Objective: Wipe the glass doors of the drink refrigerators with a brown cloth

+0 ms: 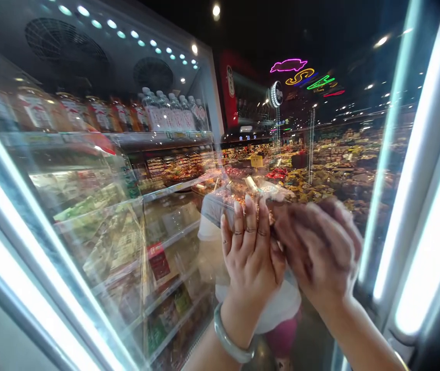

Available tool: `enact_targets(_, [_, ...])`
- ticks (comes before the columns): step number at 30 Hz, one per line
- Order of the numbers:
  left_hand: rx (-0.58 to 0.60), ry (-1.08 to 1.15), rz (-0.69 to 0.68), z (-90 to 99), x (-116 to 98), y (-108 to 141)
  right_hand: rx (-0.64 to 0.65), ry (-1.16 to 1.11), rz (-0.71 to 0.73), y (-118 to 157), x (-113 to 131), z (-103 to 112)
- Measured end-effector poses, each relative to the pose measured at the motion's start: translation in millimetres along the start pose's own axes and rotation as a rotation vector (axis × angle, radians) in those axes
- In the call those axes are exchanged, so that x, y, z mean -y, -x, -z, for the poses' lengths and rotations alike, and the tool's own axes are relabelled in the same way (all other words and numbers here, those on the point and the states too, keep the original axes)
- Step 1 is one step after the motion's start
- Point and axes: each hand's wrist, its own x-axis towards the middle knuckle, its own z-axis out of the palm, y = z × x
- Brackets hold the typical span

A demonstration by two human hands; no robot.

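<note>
My left hand [249,247] lies flat against the glass door [181,216], fingers stretched upward and holding nothing. A pale green bangle [225,340] circles that wrist. Just to its right, my right hand [326,247] is at the same glass, smeared by motion, its fingers bent. Under and beside those fingers shows a blurred dark brown patch [284,224]; whether it is a cloth or a reflection I cannot make out. A reflected figure in a white top [277,304] appears in the glass behind both hands.
Behind the glass, shelves hold dark-labelled bottles [102,113], clear bottles [169,111] and packaged goods [100,221]. Bright light strips run down the left [30,257] and right [424,247]. Reflections of a lit shop with neon signs [301,74] cover the pane.
</note>
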Motion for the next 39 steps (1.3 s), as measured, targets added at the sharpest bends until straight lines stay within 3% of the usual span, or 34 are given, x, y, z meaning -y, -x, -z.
enact_targets(4, [0.077, 0.02, -0.062, -8.4, -23.8, 23.5, 0.092, -0.094, 0.001, 44.0, -11.6, 24.6])
enact_targets(8, [0.099, 0.055, -0.115, -19.8, -45.7, 40.5, -0.008, -0.057, -0.118, 15.4, -33.0, 26.7])
enact_targets(11, [0.074, 0.112, -0.132, -19.1, -44.5, 46.2, -0.032, -0.066, -0.112, 4.1, -26.5, 19.4])
enact_targets(15, [-0.007, 0.173, -0.168, -16.0, -31.8, 53.2, 0.053, -0.027, -0.043, 54.0, -10.2, 25.2])
enact_targets(17, [0.001, 0.17, -0.183, -17.0, -30.2, 56.3, 0.072, -0.018, -0.105, 71.7, -8.8, 31.2])
enact_targets(20, [0.016, 0.149, -0.184, -19.4, -35.7, 58.9, 0.04, -0.04, -0.17, 54.4, -14.8, 32.2])
enact_targets(24, [0.015, 0.14, -0.129, -20.0, -41.1, 61.9, -0.051, -0.039, -0.152, 24.1, -16.6, 18.2])
enact_targets(28, [0.016, 0.131, -0.103, -16.4, -37.9, 67.7, 0.081, -0.088, -0.039, 72.8, -7.1, 29.7])
enact_targets(31, [0.079, 0.107, -0.113, -13.7, -38.8, 70.2, 0.123, -0.09, -0.095, 98.3, -13.5, 45.4])
enact_targets(36, [0.149, 0.063, -0.052, -9.7, -45.4, 70.2, -0.031, -0.048, -0.148, 50.5, -20.4, 27.7])
enact_targets(39, [0.155, 0.03, 0.0, -6.7, -40.3, 75.4, -0.014, -0.054, -0.078, 57.6, -6.6, 17.6])
